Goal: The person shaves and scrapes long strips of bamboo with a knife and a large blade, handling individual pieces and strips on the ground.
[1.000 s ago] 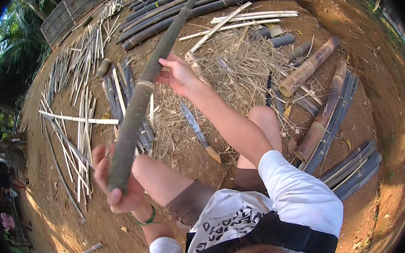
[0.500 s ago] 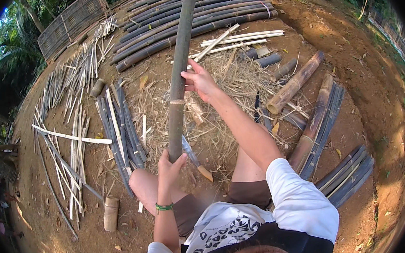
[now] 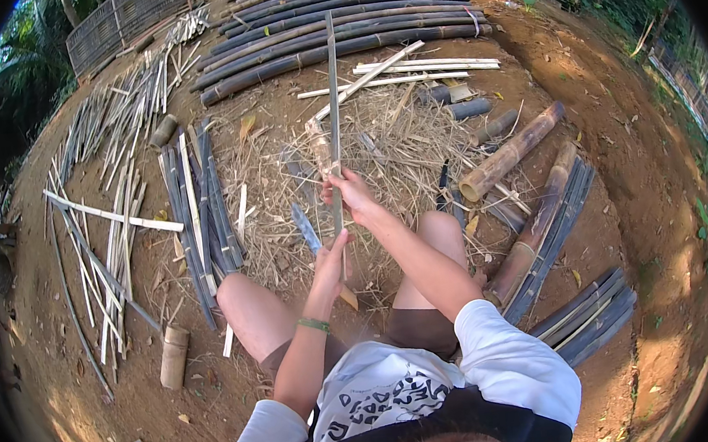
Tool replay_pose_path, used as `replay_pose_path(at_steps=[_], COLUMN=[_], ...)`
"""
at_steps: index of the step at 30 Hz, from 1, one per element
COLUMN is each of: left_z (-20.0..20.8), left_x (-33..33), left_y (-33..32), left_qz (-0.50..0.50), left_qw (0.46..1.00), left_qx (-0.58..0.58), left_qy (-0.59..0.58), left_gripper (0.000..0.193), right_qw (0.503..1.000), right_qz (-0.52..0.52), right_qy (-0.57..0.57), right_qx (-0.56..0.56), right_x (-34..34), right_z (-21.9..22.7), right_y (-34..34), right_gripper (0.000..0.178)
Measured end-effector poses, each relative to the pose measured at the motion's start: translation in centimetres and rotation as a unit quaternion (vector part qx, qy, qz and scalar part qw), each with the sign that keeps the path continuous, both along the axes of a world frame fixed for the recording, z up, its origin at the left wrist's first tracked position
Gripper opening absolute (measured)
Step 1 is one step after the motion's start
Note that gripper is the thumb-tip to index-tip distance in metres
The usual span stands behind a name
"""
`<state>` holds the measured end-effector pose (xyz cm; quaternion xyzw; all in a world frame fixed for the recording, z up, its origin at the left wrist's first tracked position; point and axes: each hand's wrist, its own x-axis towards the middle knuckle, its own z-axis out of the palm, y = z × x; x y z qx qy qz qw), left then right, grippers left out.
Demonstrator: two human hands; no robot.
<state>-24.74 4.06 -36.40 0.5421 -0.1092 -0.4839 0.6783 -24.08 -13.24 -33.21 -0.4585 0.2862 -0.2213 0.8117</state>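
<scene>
A long split bamboo strip (image 3: 334,96) stands nearly upright in front of me, its narrow edge toward the view. My left hand (image 3: 330,262) is closed around its lower end. Higher up, my right hand (image 3: 350,194) grips the same strip, fingers bent around it. Below and left of the strip, on the ground between my legs, lies a knife with a broad blade (image 3: 306,227) and a wooden handle (image 3: 349,297), partly hidden by my left hand. Behind the strip, a short pale bamboo or wood block (image 3: 319,144) rests among shavings (image 3: 276,194).
Dark bamboo poles (image 3: 339,54) lie in rows at the far side. Split strips (image 3: 201,209) and pale slats (image 3: 119,233) are spread on the left. Thick bamboo pieces (image 3: 512,152) and strip bundles (image 3: 585,314) lie on the right. A short bamboo section (image 3: 175,356) sits near left.
The strip has turned from its broad dark face to its narrow edge and come lower. My right hand moved down nearer my left, which shifted right.
</scene>
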Motion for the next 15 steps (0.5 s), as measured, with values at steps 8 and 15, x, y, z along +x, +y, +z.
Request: replay_pose_path(at_steps=[8, 15], left_z=[-1.4, -2.3], left_x=[0.2, 0.7], left_y=[-0.2, 0.4], left_qz=[0.015, 0.046], left_qw=[0.973, 0.97], left_qx=[-0.061, -0.071], left_qy=[0.224, 0.227], left_gripper=[0.05, 0.047], right_qw=[0.999, 1.0], right_qz=[-0.047, -0.023], right_qy=[0.001, -0.017], right_qx=[0.0, 0.008], right_x=[2.9, 3.9], right_z=[-3.1, -4.6], right_y=[2.0, 2.2], right_gripper=[0.025, 0.023])
